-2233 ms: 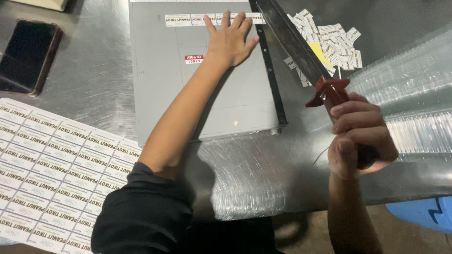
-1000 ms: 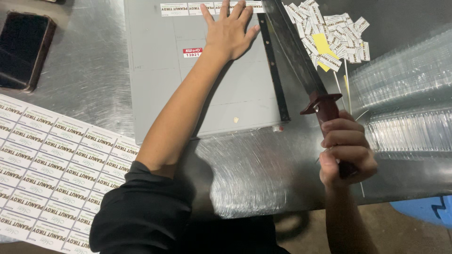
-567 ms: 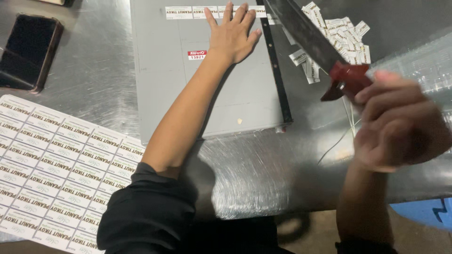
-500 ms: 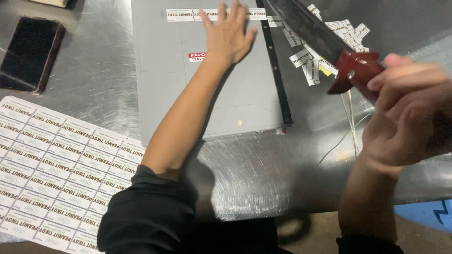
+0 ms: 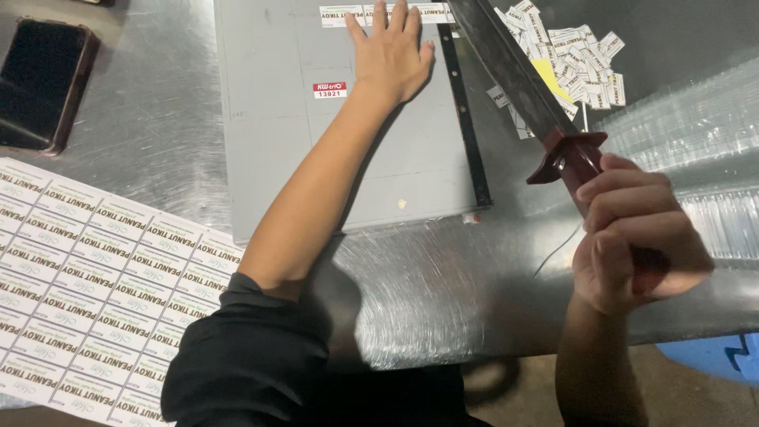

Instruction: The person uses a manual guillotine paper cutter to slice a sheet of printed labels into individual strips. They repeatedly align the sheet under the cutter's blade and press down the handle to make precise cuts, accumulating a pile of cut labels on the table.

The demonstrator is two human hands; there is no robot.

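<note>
- Left hand (image 5: 391, 51), fingers spread flat, presses a narrow white label strip (image 5: 379, 13) onto the grey paper-cutter board (image 5: 277, 134) at 12 o'clock.
- Right hand (image 5: 636, 233), fingers wrapped tight round the dark red handle (image 5: 571, 154), holds the long dark cutter blade (image 5: 510, 67) raised at 2 o'clock.
- Pile of small cut white labels (image 5: 573, 59) beyond the blade, one yellow.
- Uncut white label sheet (image 5: 87, 277) at 8 o'clock; black phone (image 5: 39, 87) at 10 o'clock.
- Small red-and-white sticker (image 5: 330, 89) on the board.
</note>
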